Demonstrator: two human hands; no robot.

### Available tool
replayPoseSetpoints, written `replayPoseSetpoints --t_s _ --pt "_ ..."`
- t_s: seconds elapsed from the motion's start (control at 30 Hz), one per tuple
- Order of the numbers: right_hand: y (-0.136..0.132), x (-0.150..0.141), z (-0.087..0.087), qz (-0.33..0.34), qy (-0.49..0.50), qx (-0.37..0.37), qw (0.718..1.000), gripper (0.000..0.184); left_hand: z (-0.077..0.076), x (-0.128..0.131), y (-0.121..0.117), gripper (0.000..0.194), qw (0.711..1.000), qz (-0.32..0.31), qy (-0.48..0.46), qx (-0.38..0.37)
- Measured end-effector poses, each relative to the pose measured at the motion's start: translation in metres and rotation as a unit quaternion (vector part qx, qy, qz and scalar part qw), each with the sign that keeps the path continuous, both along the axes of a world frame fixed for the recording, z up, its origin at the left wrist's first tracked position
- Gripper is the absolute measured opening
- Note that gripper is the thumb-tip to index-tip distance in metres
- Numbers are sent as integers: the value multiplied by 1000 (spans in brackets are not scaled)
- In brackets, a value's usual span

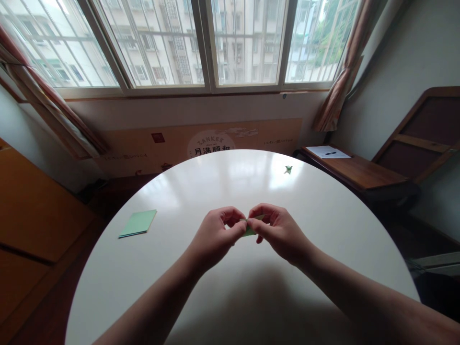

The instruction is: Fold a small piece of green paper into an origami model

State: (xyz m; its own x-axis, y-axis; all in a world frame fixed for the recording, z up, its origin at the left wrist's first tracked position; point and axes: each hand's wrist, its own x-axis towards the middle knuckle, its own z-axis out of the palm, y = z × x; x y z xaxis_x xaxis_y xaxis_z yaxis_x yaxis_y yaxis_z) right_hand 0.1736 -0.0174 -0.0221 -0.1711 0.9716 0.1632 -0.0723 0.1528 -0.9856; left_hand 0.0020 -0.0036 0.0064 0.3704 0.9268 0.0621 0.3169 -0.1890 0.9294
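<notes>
Over the middle of the white table, my left hand (223, 230) and my right hand (275, 225) meet, thumbs and fingers pinched on a small piece of green folded paper (248, 232). Most of that paper is hidden behind my fingers, so its full shape does not show. At the far right of the tabletop lies a small green folded paper figure (288, 169) with pointed ends. A stack of square paper sheets (138, 223), light green on top, rests to the left of my hands.
The round white table (143, 287) reaches toward a barred window (244, 43). A wooden chair (377, 167) at the right holds a white sheet of paper (316, 151) and a dark pen (330, 153). An orange cabinet (32, 206) stands at the left.
</notes>
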Motion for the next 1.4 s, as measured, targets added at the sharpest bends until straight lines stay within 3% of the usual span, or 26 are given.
replayPoseSetpoints --t_s 0.2,0.37,0.6,0.7,0.83,0.93,1.07,1.3,1.4 --pt "-3 -4 -1 16 43 -28 999 13 -3 2 1 11 1000 16 -11 -21" --pt "-6 -6 -2 0 32 -7 999 12 -5 2 1 11 998 23 -12 -48" --pt "2 6 7 -83 111 -27 990 16 -6 -2 4 9 999 26 43 -19" --pt "6 13 13 -111 129 -32 985 16 -5 -4 7 9 999 43 26 -18" --pt "6 14 16 -66 114 -71 989 17 -1 -5 6 15 998 56 -23 15" --pt "5 12 12 -16 99 -95 990 18 1 -3 3 24 999 20 -17 28" --pt "4 8 8 28 103 -96 990 22 -2 0 3 21 1000 0 -8 16" --pt "5 6 9 29 150 -63 986 24 -1 0 4 20 993 42 -87 -64" --pt "6 7 7 -17 173 -75 982 31 -1 2 2 12 994 -3 -63 -91"
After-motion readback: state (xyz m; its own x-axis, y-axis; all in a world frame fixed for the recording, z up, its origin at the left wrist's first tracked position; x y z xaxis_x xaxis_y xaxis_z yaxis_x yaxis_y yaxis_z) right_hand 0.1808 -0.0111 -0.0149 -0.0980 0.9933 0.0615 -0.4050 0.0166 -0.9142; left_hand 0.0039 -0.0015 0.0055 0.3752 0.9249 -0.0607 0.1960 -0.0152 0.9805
